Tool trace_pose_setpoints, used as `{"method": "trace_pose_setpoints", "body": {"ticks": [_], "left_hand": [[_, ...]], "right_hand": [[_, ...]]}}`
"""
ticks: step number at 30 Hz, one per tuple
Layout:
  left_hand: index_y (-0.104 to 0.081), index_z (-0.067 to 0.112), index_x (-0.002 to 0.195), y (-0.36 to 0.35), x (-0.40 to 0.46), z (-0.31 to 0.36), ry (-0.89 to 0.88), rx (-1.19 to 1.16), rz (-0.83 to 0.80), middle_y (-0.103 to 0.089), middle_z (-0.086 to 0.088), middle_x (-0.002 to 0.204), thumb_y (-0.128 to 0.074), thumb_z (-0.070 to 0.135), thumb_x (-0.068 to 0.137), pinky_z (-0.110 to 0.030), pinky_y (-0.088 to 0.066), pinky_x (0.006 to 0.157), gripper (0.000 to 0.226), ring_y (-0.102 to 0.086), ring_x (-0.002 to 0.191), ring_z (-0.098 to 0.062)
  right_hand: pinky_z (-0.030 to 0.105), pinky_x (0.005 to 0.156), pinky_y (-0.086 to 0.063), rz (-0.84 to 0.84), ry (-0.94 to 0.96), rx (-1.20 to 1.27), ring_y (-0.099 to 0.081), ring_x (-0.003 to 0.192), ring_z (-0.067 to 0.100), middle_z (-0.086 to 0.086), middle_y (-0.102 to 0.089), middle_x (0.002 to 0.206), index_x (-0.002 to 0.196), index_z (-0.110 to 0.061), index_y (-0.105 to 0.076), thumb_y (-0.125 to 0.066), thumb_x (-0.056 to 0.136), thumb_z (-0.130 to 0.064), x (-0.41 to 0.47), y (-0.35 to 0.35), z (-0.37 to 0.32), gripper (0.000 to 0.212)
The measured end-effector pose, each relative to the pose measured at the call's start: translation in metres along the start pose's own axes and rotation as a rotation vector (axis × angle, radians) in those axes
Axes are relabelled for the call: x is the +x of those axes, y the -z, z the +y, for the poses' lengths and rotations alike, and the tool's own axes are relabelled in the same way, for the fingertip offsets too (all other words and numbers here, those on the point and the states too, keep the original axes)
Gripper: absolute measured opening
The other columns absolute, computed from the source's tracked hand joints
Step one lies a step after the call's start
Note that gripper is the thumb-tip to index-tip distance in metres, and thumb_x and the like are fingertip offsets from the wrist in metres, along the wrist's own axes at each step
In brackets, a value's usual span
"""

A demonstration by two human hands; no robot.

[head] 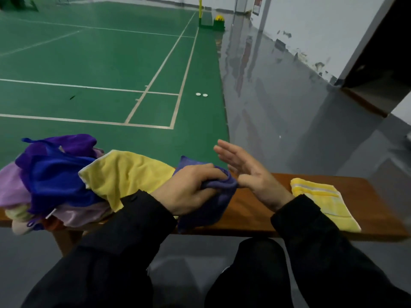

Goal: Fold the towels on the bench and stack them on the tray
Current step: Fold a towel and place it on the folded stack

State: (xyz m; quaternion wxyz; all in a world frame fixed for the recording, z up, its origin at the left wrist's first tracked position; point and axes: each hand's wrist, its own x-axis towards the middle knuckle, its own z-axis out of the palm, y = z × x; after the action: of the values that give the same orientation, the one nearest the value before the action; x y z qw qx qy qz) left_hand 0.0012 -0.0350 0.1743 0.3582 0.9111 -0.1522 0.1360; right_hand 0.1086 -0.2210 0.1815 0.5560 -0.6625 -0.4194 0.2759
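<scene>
Black sleeves (pixel 333 252) fill the lower view, both cut off by its bottom edge. Left hand (pixel 191 187) grips a bunched purple microfibre towel (pixel 213 207), fingers curled over the top fold; the cloth hangs limp down over the front edge of the wooden bench (pixel 251 210). Right hand (pixel 249 172) just beside it, fingers straight and spread, palm facing left, thumb touching the towel's bunched corner. Left end of bench: loose heap of soft towels (pixel 51 174), deep blue, purple, lilac, with a rumpled yellow towel (pixel 124 172) on its right side. Right end: folded yellow striped towel (pixel 324 201), flat, rectangular. Whether a tray lies under it cannot be made out. Beyond, green court floor (pixel 100 63) with white lines.
</scene>
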Motion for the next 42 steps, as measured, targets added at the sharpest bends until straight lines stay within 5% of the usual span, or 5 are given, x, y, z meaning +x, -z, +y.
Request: {"method": "trace_pose_setpoints", "body": {"ticks": [4,9,20,26,42], "left_hand": [[-0.063,0.03,0.125,0.019,0.004,-0.003,0.052,0.15,-0.039,-0.061,0.003,0.109,-0.053,0.006,0.078,-0.041,-0.051,0.09,0.054,-0.062,0.103,-0.02],[-0.062,0.035,0.134,0.037,-0.001,0.013,0.09,-0.018,-0.208,-0.07,0.018,0.121,-0.041,0.001,0.064,-0.022,-0.048,0.097,0.08,-0.06,0.114,0.008],[-0.071,0.034,0.102,0.048,-0.005,0.006,0.154,-0.142,0.092,-0.07,0.007,0.097,-0.033,-0.002,0.058,-0.028,-0.048,0.089,0.069,-0.063,0.1,-0.013],[-0.052,0.023,0.106,0.04,-0.008,-0.004,0.232,-0.199,0.064,-0.054,0.002,0.075,-0.043,0.003,0.071,-0.027,-0.039,0.058,0.042,-0.046,0.065,-0.01],[-0.051,0.018,0.078,0.031,0.003,-0.031,0.202,-0.16,0.274,-0.047,0.01,0.066,-0.07,0.03,0.087,-0.025,-0.036,0.058,0.024,-0.04,0.063,-0.006]], "right_hand": [[0.038,0.112,-0.045,-0.148,-0.099,-0.102,-0.057,0.132,0.017,0.003,-0.064,0.137,0.149,-0.026,-0.046,-0.054,0.085,0.02,0.008,0.002,-0.002,0.079],[0.037,0.116,-0.041,-0.157,-0.103,-0.204,-0.049,0.136,0.005,0.0,-0.055,0.142,0.153,-0.037,-0.04,-0.079,0.076,-0.006,0.007,0.0,0.003,0.091],[0.023,0.071,-0.051,-0.023,-0.146,0.146,-0.06,0.08,0.016,0.008,-0.065,0.088,0.098,-0.004,-0.062,-0.077,0.081,-0.016,0.0,0.008,-0.005,0.026],[0.045,0.072,-0.051,-0.052,-0.278,-0.54,-0.064,0.074,0.021,0.005,-0.067,0.082,0.087,-0.016,-0.064,-0.078,0.088,-0.025,0.002,0.039,-0.007,0.017],[0.026,0.065,-0.055,0.099,-0.317,0.072,-0.068,0.076,0.018,0.007,-0.071,0.084,0.087,-0.011,-0.063,-0.078,0.071,-0.007,-0.031,0.087,-0.014,0.022]]}}
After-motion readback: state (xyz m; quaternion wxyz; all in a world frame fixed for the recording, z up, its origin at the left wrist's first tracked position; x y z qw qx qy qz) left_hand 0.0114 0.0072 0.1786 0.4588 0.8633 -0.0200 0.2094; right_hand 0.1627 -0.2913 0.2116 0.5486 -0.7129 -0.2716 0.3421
